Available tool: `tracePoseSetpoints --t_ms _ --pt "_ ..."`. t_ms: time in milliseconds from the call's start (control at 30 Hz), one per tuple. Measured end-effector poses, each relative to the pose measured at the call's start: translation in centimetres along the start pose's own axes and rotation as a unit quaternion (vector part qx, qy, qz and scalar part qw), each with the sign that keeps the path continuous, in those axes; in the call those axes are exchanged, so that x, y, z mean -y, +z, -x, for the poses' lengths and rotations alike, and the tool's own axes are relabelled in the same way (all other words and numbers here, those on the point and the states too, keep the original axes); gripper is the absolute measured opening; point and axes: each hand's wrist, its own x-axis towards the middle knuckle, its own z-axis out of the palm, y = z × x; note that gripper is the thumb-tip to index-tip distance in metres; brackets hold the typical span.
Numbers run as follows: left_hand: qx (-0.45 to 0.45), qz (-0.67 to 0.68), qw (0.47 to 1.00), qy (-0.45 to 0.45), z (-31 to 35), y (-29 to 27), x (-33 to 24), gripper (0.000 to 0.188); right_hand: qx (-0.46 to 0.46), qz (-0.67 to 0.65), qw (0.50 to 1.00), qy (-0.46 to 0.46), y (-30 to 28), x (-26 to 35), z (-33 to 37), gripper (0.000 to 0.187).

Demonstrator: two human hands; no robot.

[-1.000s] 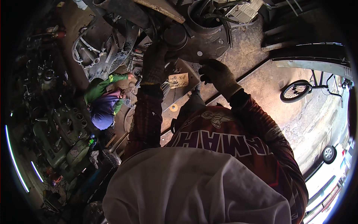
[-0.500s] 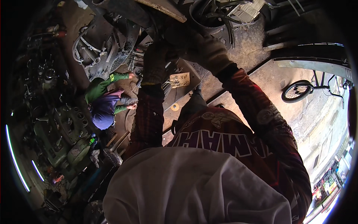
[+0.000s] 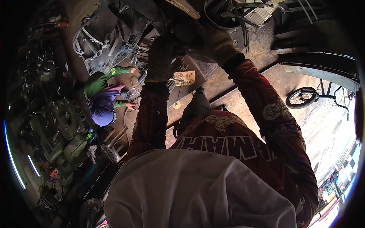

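Since the frame one second back, right hand has travelled up and leftward from open space above the chest to the dark metal part overhead; left hand has held roughly its place.

Head view — both hands wear dark, soiled work gloves. Left hand is raised on a plaid sleeve, curled against the underside of the dark metal part; how far the fingers close round it cannot be told, the glove and the metal merge in shadow. Right hand lies on the same part from the right, fingers bent over its edge; grip likewise cannot be told. The part sits at top centre, directly above both hands, touching both gloves, below a slanted wooden plank.

Just below the hands: a cardboard tag with handwriting, lying on a flat grey panel.

Left of centre — another person in a green-sleeved top and purple cap crouches on the floor, hands at a round wire fan guard. Above that person, a large grey engine casing. Green machine bodies lie at far left. A mallet rests near them.

Right side: a bicycle stands on sunlit pavement, well apart from the hands.
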Motion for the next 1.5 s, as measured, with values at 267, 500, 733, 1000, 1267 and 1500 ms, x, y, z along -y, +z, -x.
tracePoseSetpoints --t_ms 267,500,733,1000,1267,1500 --pt "-0.101 0.236 0.958 -0.125 2.0 1.9 -1.4 0.027 -0.024 0.025 0.999 -0.023 0.1 -0.3 -0.3 0.096" --pt "-0.081 0.198 0.936 -0.28 1.7 1.8 -2.9 0.022 -0.031 0.02 0.999 -0.001 0.2 0.0 -0.3 0.095" --pt "-0.115 0.212 0.918 -0.314 0.9 2.5 -3.0 0.022 -0.022 0.039 0.999 0.009 -0.2 0.8 0.0 0.091" --pt "-0.182 -0.401 0.873 0.21 0.5 2.4 2.6 0.022 -0.138 0.041 0.987 -0.067 1.2 0.5 0.6 0.082" --pt "-0.095 -0.128 0.987 0.003 0.6 2.5 3.5 0.023 -0.029 0.036 0.998 -0.047 0.2 -0.2 -0.1 0.054" --pt "-0.038 -0.389 0.909 0.149 -0.8 1.0 1.0 0.026 -0.14 0.049 0.98 -0.132 0.1 -0.1 -1.1 0.077"
